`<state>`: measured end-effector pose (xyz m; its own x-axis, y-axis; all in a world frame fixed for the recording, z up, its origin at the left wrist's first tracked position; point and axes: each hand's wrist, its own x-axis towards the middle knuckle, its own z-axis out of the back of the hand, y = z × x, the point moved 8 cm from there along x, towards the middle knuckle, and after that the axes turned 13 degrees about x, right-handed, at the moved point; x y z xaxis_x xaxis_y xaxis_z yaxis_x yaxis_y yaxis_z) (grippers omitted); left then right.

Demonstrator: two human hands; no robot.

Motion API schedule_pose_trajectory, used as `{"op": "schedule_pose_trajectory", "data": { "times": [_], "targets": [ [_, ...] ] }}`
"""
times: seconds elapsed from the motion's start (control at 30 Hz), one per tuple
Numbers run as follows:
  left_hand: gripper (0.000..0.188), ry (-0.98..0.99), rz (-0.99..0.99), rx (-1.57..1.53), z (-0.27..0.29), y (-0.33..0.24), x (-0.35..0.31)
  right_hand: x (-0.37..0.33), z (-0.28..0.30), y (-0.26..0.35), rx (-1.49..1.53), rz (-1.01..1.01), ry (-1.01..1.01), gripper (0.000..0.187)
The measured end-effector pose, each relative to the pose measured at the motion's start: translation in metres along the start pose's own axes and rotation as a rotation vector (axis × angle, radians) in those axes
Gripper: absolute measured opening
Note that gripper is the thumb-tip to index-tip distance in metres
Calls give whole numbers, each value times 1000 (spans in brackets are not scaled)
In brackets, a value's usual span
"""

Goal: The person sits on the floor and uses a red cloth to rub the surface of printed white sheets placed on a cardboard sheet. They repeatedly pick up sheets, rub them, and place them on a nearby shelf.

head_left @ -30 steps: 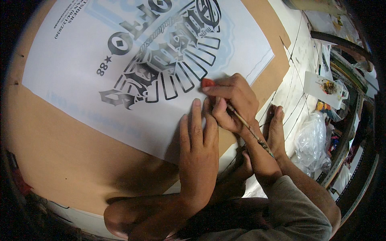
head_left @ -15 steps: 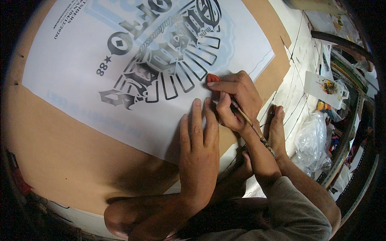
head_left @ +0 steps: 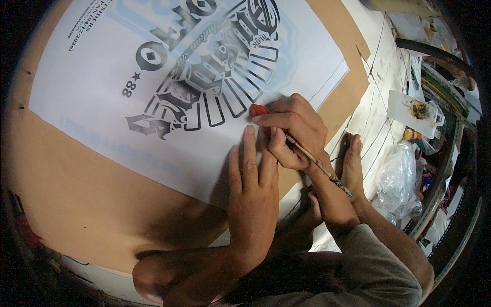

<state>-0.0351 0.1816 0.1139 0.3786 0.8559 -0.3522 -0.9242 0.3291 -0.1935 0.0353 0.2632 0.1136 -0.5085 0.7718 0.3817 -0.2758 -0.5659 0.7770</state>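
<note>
A white sheet of paper (head_left: 102,92) with bold black ornate lettering and pale blue print lies on a large brown sheet of board (head_left: 76,174). My left hand (head_left: 253,189) rests flat on the paper's lower edge, fingers stretched out. Close beside it, my right hand (head_left: 302,128) is closed, its fingertips pinching a small red piece (head_left: 259,110) against the paper, just below the black ray-shaped bars. I cannot make out exactly what that piece is. A thin brush-like stick (head_left: 314,159) with a paint-stained end is tucked in the same hand, slanting back over the wrist.
My bare foot (head_left: 352,163) is on the white tiled floor (head_left: 376,107) at the right. Beyond it are a white paint-stained container (head_left: 409,112), a crumpled clear plastic bag (head_left: 396,174) and a metal-framed rack (head_left: 445,179) with clutter.
My right hand has moved slightly left and down across the paper with the red piece and the stick. My left hand has stayed in place.
</note>
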Motion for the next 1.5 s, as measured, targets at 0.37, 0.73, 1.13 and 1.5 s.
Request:
{"op": "schedule_pose_trajectory", "data": {
  "times": [0.37, 0.73, 1.13, 1.5],
  "targets": [
    [54, -30, 24, 42, 1, 2, 1, -3, 6, -4, -88, -71, -88, 14],
    [53, -2, 6, 73, 1, 2, 0, -4, 14, -10, -15, -171, -184, 14],
    [57, -157, 53, -67, 6, 6, -3, 0, 42, -6, 196, -159, -352, 20],
    [54, -100, 52, 102, 1, 11, -1, -3, 15, -3, -61, -144, -120, 15]
  ]
}}
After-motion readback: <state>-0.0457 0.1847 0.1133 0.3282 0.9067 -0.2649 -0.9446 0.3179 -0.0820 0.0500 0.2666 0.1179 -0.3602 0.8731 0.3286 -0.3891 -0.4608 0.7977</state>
